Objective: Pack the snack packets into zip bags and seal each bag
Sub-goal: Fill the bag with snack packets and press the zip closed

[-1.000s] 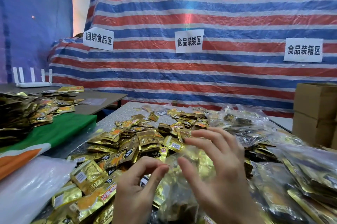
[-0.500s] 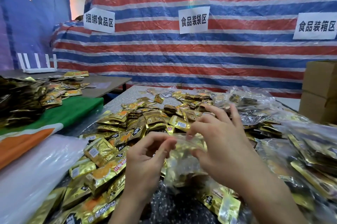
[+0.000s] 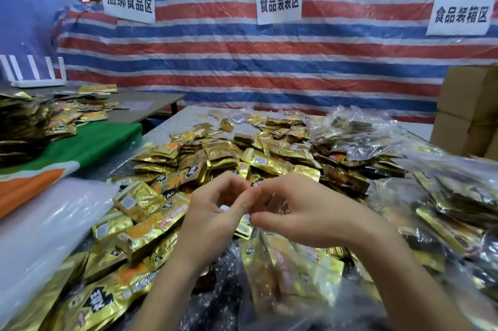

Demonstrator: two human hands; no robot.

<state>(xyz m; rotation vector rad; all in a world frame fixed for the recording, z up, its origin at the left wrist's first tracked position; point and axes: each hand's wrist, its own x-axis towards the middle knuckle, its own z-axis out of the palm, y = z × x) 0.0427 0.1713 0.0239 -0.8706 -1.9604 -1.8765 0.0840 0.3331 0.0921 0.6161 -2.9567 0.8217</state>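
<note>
Table (image 3: 175, 120) | left hand (image 3: 213, 220), right hand (image 3: 310, 212) pinch zip bag (image 3: 283, 263) top | fingertips now touching, earlier apart

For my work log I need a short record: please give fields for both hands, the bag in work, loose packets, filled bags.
left hand: pinches the zip bag at its top edge
right hand: pinches the same edge, beside the left hand
zip bag: clear, holds gold packets; seal state unclear
loose packets: big gold pile on table, behind hands
filled bags: heaped at right
boxes: cardboard, far right
</note>
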